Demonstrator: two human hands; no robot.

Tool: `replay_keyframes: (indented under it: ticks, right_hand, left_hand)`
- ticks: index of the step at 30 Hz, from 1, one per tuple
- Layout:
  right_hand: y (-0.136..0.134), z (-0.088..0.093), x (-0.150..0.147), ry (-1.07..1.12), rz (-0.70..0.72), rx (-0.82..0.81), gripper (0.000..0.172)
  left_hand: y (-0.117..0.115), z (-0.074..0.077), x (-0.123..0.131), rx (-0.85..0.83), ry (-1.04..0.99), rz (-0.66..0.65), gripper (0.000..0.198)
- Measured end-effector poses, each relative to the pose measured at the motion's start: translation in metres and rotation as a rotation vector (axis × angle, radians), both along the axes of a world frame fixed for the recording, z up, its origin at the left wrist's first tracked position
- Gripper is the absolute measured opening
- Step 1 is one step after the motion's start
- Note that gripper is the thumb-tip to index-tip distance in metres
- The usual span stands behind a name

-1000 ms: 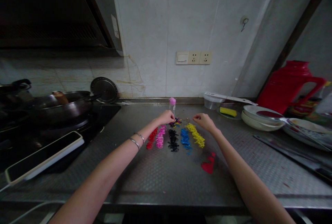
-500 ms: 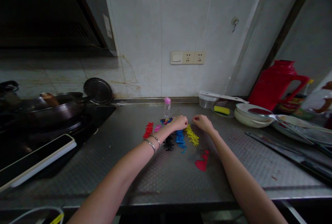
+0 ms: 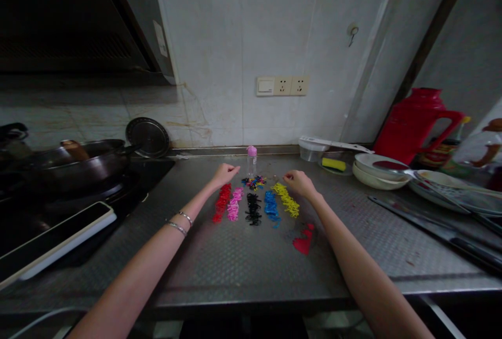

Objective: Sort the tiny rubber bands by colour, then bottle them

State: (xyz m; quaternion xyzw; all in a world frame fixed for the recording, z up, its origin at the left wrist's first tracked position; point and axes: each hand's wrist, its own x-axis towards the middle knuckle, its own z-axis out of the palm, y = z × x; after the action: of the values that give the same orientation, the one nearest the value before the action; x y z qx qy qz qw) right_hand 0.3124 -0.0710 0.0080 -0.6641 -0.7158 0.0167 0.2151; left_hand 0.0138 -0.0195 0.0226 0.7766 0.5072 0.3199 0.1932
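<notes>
Small rubber bands lie in rows by colour: red point(image 3: 221, 204), pink point(image 3: 235, 204), black point(image 3: 253, 209), blue point(image 3: 271, 208) and yellow point(image 3: 287, 200). Behind them is a mixed-colour pile of bands point(image 3: 254, 182), in front of a clear bottle with a pink cap point(image 3: 251, 161). My left hand point(image 3: 225, 173) is over the far end of the red row, its fingers pinched. At the far end of the yellow row, my right hand point(image 3: 298, 182) also has its fingertips together. Whatever either pinch holds is too small to make out.
Red heart-shaped pieces point(image 3: 303, 242) lie near my right forearm. To the right are bowls point(image 3: 380, 178), a knife point(image 3: 423, 224), a yellow sponge point(image 3: 333, 164) and a red thermos jug point(image 3: 415, 124). A pan point(image 3: 78, 166) sits on the stove at left.
My left hand has moved left, from beside the blue and yellow rows to the red row, uncovering the pink and black rows and the mixed pile. My right hand has shifted slightly left.
</notes>
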Motion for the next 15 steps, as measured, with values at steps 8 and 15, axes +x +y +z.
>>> replay_keyframes:
  ticks: [8,15]
  right_hand:
    - [-0.001,0.003,-0.043,-0.066,0.238,0.004,0.024]
    - [-0.004,0.008,-0.069,-0.138,0.281,-0.089,0.020]
  left_hand:
    - [-0.005,-0.037,-0.062,-0.065,-0.240,0.211,0.047]
    - [-0.010,-0.037,-0.061,-0.153,-0.387,0.257,0.047]
